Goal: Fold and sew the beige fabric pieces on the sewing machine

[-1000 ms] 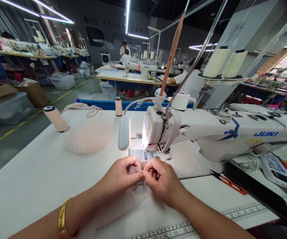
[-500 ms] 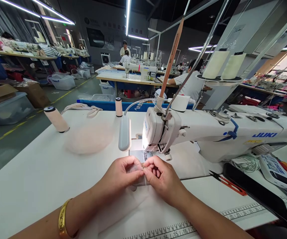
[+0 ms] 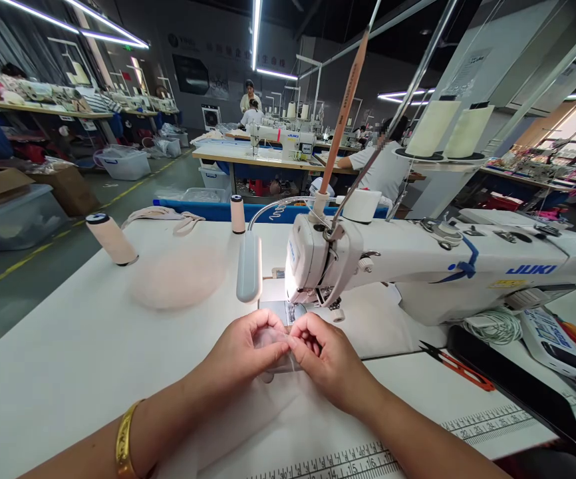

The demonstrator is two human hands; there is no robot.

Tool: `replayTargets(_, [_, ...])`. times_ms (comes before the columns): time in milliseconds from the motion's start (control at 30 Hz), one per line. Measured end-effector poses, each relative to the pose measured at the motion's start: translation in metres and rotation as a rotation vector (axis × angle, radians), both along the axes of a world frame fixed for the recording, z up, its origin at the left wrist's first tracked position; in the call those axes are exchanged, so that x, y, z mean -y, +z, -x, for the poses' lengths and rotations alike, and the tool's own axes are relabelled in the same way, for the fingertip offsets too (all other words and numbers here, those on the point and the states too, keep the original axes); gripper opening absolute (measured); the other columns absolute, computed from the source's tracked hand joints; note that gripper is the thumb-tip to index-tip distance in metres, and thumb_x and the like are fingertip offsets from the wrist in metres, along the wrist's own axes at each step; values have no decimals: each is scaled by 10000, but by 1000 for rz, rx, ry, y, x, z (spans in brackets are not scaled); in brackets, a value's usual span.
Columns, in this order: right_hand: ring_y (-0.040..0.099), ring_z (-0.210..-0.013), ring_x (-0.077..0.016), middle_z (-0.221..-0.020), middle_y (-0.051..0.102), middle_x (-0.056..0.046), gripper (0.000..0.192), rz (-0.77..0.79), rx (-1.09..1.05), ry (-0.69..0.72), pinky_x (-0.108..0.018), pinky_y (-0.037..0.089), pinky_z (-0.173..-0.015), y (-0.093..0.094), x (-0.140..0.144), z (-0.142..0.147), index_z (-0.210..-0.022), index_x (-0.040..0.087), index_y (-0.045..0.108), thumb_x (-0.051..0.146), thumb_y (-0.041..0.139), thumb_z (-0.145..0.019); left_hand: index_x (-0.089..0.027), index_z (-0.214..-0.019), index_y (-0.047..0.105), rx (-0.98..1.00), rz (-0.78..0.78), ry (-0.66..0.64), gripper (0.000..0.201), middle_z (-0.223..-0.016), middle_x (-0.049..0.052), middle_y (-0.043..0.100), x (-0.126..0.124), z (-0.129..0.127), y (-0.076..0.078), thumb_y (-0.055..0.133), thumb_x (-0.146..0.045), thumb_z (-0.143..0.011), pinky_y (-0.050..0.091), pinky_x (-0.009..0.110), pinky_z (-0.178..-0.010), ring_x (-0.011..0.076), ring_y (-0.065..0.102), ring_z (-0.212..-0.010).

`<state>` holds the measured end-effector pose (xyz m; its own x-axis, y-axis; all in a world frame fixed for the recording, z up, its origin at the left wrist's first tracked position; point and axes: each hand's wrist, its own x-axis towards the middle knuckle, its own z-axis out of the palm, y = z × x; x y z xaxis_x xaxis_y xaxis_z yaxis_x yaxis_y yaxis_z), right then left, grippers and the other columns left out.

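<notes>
Just in front of the needle area of a white sewing machine (image 3: 392, 259), my two hands meet fingertip to fingertip. My left hand (image 3: 251, 346) pinches the edge of a thin, sheer whitish fabric (image 3: 267, 337). My right hand (image 3: 325, 352) is closed on the same fabric beside it, thumb against forefinger. Part of the sheer cloth hangs below the fingers and spreads pale over the table front. The presser foot (image 3: 292, 311) stands just beyond my fingertips, lit by the machine lamp. What lies right between the fingertips is mostly hidden.
A sheer peach fabric piece (image 3: 178, 278) lies on the left of the table, near two peach thread cones (image 3: 112, 241). On the right are orange-handled thread snips (image 3: 460, 368), a black phone-like slab (image 3: 512, 382) and a coiled cable (image 3: 492, 328). A printed ruler (image 3: 348, 466) runs along the front.
Both hands stay nearly in place, still pinching. A little more sheer fabric shows bunched inside my left hand's grip.
</notes>
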<state>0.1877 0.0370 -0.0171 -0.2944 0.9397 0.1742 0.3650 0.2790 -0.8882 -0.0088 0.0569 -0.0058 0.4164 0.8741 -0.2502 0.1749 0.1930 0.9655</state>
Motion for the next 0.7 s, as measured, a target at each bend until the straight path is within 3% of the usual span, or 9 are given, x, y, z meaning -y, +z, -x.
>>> replayTargets(100, [510,-661,-136,-739,586,32,132,-3,-4,2,-246,383,-589,0,0,0,-869,224,571,290,553,-982,-202,-984,659,6,16,-17,342,-719,-33,643,0,-1,2,789,-430,-765,498,255,-554,148,578,-612])
replayTargets(333, [516,-648,-139,-717,575,34,153,-3,6,-17,-248,377,-578,-2,1,0,-856,227,568,303,558,-988,-208,-806,559,-20,18,-22,325,-613,-59,572,0,-1,4,778,-442,-751,462,248,-544,140,567,-559])
replayTargets(500, [514,-646,-137,-725,582,31,150,-25,32,-22,-252,388,-592,-3,0,1,-862,226,575,306,548,-986,-217,-798,524,10,10,3,323,-616,-71,547,0,-2,-1,791,-390,-741,429,230,-506,124,529,-532])
replayTargets(700, [518,-641,-136,-732,611,28,141,-47,51,-33,-257,395,-605,-2,0,2,-856,224,586,292,544,-972,-206,-952,619,-37,1,-2,340,-638,-63,558,-1,-3,2,788,-392,-724,450,237,-504,136,525,-565])
